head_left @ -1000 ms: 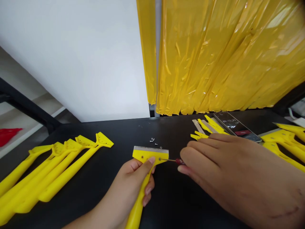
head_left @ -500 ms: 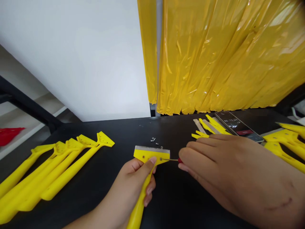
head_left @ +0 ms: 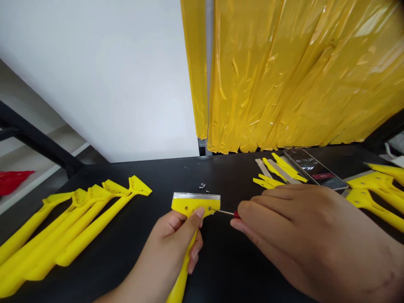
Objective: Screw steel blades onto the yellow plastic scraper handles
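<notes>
Nearest the camera, the person's left hand (head_left: 176, 237) was clamped on a yellow plastic scraper (head_left: 189, 206) with a straight metal blade along the far edge of its wide head. The fingers curled round the long yellow handle, which ran out of the lower edge of the view, and the thumb lay across the head. The right hand (head_left: 303, 240), close beside the left but apart from it, pinched a slim steel-shafted screwdriver (head_left: 226, 213) with a red grip, most of which the fingers hid. The tip of the shaft reached a small screw (head_left: 211, 211) at the right end of the scraper's head. Just beyond the blade, a few tiny silver screws (head_left: 202, 186) lay on a black tabletop (head_left: 243, 273). To the left, a row of finished-looking yellow scrapers (head_left: 85, 227) lay side by side with their heads pointing away from the person. Behind the right hand lay a small heap of narrow yellow pieces and flat metal strips (head_left: 277, 172), next to a black smartphone (head_left: 315, 173) lying face up with its screen lit. More yellow scrapers (head_left: 375, 198) lay at the right edge of the table. At the far edge hung a yellow plastic strip curtain (head_left: 303, 75), beside a white wall panel (head_left: 94, 75). A red object (head_left: 12, 182) showed low at far left, beyond a black metal frame bar (head_left: 34, 139).
</notes>
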The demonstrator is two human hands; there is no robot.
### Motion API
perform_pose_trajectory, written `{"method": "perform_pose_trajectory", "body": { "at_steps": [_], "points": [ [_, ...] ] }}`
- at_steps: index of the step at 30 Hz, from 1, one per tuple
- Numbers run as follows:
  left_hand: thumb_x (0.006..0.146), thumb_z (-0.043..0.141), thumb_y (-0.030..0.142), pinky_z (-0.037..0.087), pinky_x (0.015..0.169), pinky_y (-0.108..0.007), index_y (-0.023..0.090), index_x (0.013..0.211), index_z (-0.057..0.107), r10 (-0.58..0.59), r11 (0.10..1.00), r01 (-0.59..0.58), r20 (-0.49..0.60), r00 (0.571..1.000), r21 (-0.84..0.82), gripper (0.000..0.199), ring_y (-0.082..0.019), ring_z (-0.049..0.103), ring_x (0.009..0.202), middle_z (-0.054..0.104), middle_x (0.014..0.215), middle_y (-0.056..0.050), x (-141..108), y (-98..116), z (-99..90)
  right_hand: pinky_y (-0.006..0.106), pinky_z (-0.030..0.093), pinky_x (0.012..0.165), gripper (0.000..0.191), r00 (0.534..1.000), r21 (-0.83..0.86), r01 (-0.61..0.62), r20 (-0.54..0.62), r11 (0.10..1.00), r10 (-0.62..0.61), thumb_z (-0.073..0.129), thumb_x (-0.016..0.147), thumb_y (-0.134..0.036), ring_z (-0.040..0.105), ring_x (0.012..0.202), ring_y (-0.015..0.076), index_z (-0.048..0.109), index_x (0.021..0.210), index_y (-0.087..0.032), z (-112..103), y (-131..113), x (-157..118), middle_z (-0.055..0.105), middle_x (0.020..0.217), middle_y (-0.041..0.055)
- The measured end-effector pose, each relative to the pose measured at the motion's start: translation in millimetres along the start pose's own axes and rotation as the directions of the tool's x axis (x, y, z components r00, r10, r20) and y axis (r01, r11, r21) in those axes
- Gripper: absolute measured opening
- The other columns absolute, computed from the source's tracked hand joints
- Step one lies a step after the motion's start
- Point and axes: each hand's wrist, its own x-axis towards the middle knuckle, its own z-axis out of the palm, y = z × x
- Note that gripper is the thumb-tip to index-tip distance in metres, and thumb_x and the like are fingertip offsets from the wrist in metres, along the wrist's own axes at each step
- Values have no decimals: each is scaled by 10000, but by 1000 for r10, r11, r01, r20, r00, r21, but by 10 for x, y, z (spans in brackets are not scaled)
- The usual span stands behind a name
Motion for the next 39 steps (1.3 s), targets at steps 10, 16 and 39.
{"method": "perform_pose_trajectory", "body": {
  "at_steps": [10,16,39],
  "points": [
    [921,652,486,340,481,-235,193,867,620,-60,960,68,39,997,-271,300,-118,432,473,548,546,29,110,7,-34,238,448,579,98,956,475,-198,-101,857,276,653,985,-209,642,639,97,637,1015,-301,-201,179,57,722,843,-82],
    [1012,533,431,416,490,-242,189,973,664,18,949,-9,25,1000,-316,278,-141,478,538,620,641,-3,132,7,-41,296,509,753,191,970,495,-186,-47,849,240,540,966,-98,640,881,178,615,1068,-242,-83,190,67,682,982,20],
    [1011,610,383,477,483,-205,190,1027,675,113,898,-109,-16,993,-427,204,-132,577,590,736,795,-42,52,129,-47,365,478,758,187,920,236,-122,392,964,21,516,984,-145,672,853,232,696,1025,-175,915,174,6,733,966,70]
  ]
}}
